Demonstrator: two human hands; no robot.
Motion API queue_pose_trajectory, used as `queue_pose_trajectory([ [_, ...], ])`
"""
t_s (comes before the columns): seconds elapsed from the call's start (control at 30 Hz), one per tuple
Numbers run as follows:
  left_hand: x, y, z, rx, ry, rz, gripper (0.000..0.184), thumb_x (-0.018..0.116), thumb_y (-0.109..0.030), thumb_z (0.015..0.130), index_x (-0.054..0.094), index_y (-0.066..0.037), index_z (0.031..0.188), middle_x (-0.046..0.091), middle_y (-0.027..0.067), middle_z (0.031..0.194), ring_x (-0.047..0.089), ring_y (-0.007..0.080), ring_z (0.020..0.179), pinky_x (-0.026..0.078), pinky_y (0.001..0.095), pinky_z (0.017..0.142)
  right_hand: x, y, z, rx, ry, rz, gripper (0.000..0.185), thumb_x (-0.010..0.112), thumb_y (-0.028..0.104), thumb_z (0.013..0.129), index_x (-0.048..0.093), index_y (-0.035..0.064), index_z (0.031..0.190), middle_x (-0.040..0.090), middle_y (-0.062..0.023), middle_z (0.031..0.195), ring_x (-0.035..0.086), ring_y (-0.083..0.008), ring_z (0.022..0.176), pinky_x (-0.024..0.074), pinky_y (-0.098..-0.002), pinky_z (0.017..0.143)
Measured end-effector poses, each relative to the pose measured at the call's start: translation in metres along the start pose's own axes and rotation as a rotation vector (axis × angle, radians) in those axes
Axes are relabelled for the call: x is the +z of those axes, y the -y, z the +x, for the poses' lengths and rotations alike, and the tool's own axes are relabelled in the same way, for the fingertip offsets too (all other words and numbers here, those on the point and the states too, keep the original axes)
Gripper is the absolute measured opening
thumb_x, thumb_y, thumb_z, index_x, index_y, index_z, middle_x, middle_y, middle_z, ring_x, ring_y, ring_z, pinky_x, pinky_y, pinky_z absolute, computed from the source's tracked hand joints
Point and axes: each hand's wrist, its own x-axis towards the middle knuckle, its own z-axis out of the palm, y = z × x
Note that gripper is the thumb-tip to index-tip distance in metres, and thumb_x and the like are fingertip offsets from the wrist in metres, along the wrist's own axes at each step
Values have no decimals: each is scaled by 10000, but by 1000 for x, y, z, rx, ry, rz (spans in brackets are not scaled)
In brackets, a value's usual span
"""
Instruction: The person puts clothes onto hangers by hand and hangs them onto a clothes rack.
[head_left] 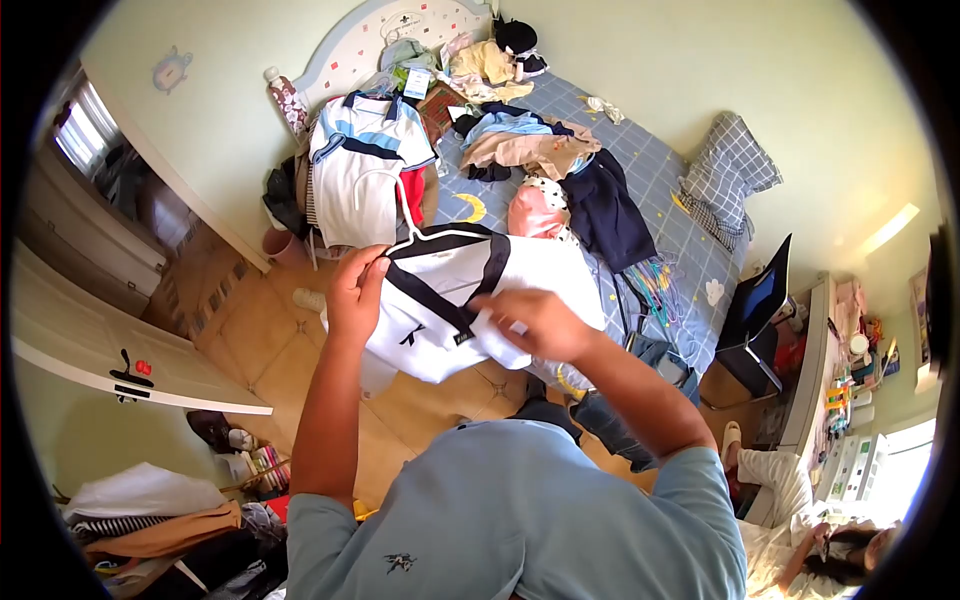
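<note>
A white shirt (420, 325) with a black V-neck collar is held up in front of me, with a small dark logo on its chest. A white clothes hanger (410, 205) sits at its neckline, the hook pointing up and away. My left hand (357, 290) is closed on the shirt's shoulder beside the collar, near the hanger's neck. Fingers bent, my right hand (535, 322) grips the fabric by the lower part of the V; it is slightly blurred. Part of the hanger is hidden inside the shirt.
Beyond the shirt stands a bed (650, 180) with heaped clothes, dark trousers (610, 215) and a bundle of hangers (655, 285). A white-and-blue shirt (365, 150) lies at its left. A person (790, 490) is at lower right; a door (130, 375) stands left.
</note>
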Motion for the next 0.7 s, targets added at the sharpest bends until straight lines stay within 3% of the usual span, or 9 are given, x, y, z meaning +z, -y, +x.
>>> queue_pose_trajectory([
  [0.03, -5, -8, 3, 16, 24, -17, 171, 636, -74, 935, 663, -7, 1089, 594, 47, 828, 546, 130, 744, 442, 242, 706, -12, -11, 1, -22, -116, -58, 378, 709, 34, 769, 638, 72, 1139, 636, -110, 1012, 612, -300, 889, 496, -407, 762],
  [0.1, -9, -14, 6, 43, 45, -30, 168, 634, -57, 933, 663, -6, 1090, 580, 46, 817, 530, 129, 737, 431, 244, 701, -38, -9, 9, 11, -407, -522, 388, 715, 94, 769, 617, 71, 1144, 625, -106, 1033, 588, -326, 900, 459, -427, 789],
  [0.17, -11, -17, 10, 87, 70, -40, 162, 637, -59, 932, 667, -6, 1082, 576, 46, 811, 533, 131, 738, 431, 248, 693, -49, -7, 23, 120, -401, -495, 395, 719, 170, 793, 613, 69, 1160, 609, -104, 1002, 560, -340, 981, 391, -433, 881],
  [0.27, -12, -23, 14, 86, 136, -49, 156, 642, -67, 931, 677, -9, 1072, 569, 45, 801, 534, 133, 730, 432, 256, 679, -32, -35, 22, 141, -201, -421, 261, 677, 119, 844, 629, 57, 1094, 641, -117, 950, 610, -319, 905, 451, -427, 810],
  [0.4, -15, -19, 12, 72, 153, -29, 167, 658, -61, 914, 688, -19, 1073, 563, 61, 777, 542, 160, 703, 436, 272, 659, -14, -35, 33, 104, -262, -263, 167, 673, 88, 843, 647, 34, 1000, 646, -149, 872, 625, -366, 824, 503, -434, 715],
  [0.57, -37, -14, 8, 143, 37, 39, 176, 663, -25, 893, 687, -8, 1066, 596, 72, 798, 568, 174, 727, 443, 293, 662, -8, -39, 48, 175, -272, -195, 160, 683, 77, 849, 661, 18, 996, 661, -163, 896, 641, -361, 861, 512, -417, 737],
  [0.6, -46, 5, 5, 240, 9, 50, 206, 670, -18, 876, 678, 3, 1081, 645, 90, 879, 603, 202, 782, 468, 318, 709, -9, -44, 49, 177, -287, -191, 158, 681, 72, 851, 665, 18, 998, 665, -162, 902, 642, -360, 864, 514, -409, 742],
  [0.7, -69, 27, -16, 27, -53, 66, 234, 680, -40, 867, 672, 1, 1097, 665, 109, 952, 625, 241, 844, 487, 337, 765, -13, -48, 54, 194, -320, -166, 145, 677, 60, 854, 677, 17, 992, 675, -154, 904, 646, -347, 877, 517, -384, 755],
])
